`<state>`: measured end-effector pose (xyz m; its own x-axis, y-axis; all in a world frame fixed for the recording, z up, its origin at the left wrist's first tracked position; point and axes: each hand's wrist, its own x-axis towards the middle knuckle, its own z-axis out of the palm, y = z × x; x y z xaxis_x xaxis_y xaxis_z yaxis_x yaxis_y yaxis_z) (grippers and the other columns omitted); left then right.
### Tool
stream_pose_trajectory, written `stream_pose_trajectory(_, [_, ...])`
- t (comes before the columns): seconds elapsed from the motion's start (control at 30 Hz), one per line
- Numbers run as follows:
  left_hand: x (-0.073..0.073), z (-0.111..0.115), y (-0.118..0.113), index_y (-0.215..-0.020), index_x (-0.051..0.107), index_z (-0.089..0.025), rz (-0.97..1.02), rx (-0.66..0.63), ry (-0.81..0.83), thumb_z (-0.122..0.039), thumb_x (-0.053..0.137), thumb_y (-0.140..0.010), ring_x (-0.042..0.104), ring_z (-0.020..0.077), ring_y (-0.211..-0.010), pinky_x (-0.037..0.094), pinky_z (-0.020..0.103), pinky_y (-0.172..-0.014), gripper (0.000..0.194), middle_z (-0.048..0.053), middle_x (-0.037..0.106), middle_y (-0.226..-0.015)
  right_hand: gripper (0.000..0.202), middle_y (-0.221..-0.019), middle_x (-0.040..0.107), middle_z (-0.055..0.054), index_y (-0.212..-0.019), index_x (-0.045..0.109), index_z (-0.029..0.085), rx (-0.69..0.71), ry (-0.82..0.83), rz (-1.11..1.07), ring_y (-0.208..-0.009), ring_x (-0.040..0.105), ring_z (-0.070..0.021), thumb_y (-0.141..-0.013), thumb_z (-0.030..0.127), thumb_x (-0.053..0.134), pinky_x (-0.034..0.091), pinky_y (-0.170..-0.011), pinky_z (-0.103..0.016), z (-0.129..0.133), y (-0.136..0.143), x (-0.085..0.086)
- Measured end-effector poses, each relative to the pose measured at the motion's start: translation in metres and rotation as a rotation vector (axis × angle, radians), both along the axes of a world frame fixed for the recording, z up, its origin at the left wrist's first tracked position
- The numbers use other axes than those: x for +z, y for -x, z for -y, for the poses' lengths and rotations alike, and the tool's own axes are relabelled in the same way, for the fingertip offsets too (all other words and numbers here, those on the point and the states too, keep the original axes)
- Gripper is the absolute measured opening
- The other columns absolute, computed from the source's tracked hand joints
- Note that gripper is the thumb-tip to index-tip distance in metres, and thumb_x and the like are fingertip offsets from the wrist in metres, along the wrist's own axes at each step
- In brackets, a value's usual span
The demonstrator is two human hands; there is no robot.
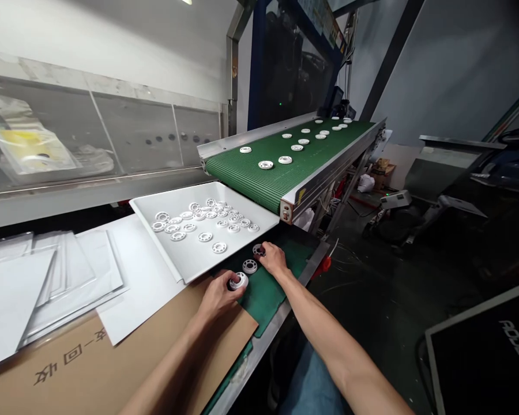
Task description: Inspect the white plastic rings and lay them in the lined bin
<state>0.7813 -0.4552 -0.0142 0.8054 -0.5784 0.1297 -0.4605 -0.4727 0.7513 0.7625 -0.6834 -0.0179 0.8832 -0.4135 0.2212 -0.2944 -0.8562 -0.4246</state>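
Bench notes, front edge of the table [242, 377]: we have two hands at work on white ring-shaped parts with holes round their faces. Left hand [222, 293] pinches the near ring [244, 279] between thumb and fingers, ring tipped with its face towards us, at the border of the brown cardboard [155, 340] and the green mat [266, 302]. Right hand [274, 259] has its fingertips closed on the far ring [255, 248], partly covered by the fingers; we cannot tell whether that ring bears on the mat or is raised a little. Between them the middle ring [249, 272] lies on the mat, untouched, so the three make a slanting row just beside the white tray [194, 268]. The tray holds a loose scatter of similar rings, some overlapping; more sit spaced out on the green conveyor belt [248, 173] above its far side. We judge the step in hand to be handling single rings at the table, one to each hand. The next move, in our view, calls for a light pinch by the rim, both hands steady, and enough room left round the middle ring that neither knuckles nor parts knock it.
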Motion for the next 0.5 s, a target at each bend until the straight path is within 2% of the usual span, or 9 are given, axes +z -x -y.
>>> stream_pose_trajectory(0.17, [-0.002,-0.001,0.000,-0.084,0.065,-0.022,0.004,-0.011,0.008,-0.037,0.066,-0.077,0.062,0.0184,-0.070,0.043,0.028,-0.065,0.017,0.001,0.072,-0.085,0.037,-0.120,0.072,-0.008,-0.124,0.067,0.018,0.156,-0.014,0.024,-0.104,0.070,-0.0229,-0.099,0.045,0.070,0.058,-0.094,-0.044,-0.003,0.025,0.008])
stream_pose_trajectory(0.27, [-0.001,-0.001,0.001,-0.086,0.066,-0.021,0.013,-0.015,0.007,-0.039,0.065,-0.078,0.064,0.0192,-0.072,0.044,0.028,-0.066,0.020,0.001,0.073,-0.085,0.035,-0.115,0.072,-0.007,-0.113,0.070,0.018,0.250,-0.011,-0.018,-0.103,0.069,-0.0231,-0.095,0.047,0.075,0.057,-0.094,-0.044,-0.012,0.030,0.006])
stream_pose_trajectory(0.37, [-0.002,-0.001,0.002,-0.087,0.066,-0.021,0.026,-0.013,0.010,-0.041,0.065,-0.078,0.065,0.0199,-0.074,0.045,0.029,-0.067,0.022,0.001,0.072,-0.086,0.033,-0.114,0.071,-0.007,-0.105,0.071,0.017,0.272,0.005,-0.072,-0.102,0.069,-0.0235,-0.094,0.047,0.075,0.057,-0.093,-0.045,-0.017,0.029,0.001])
stream_pose_trajectory(0.5, [-0.004,-0.001,0.001,-0.083,0.065,-0.022,0.055,-0.003,0.020,-0.044,0.064,-0.076,0.064,0.0195,-0.075,0.047,0.029,-0.070,0.023,0.001,0.072,-0.087,0.030,-0.119,0.070,-0.008,-0.107,0.070,0.017,0.281,0.019,-0.108,-0.103,0.068,-0.0235,-0.097,0.045,0.072,0.058,-0.092,-0.045,-0.018,0.025,-0.001])
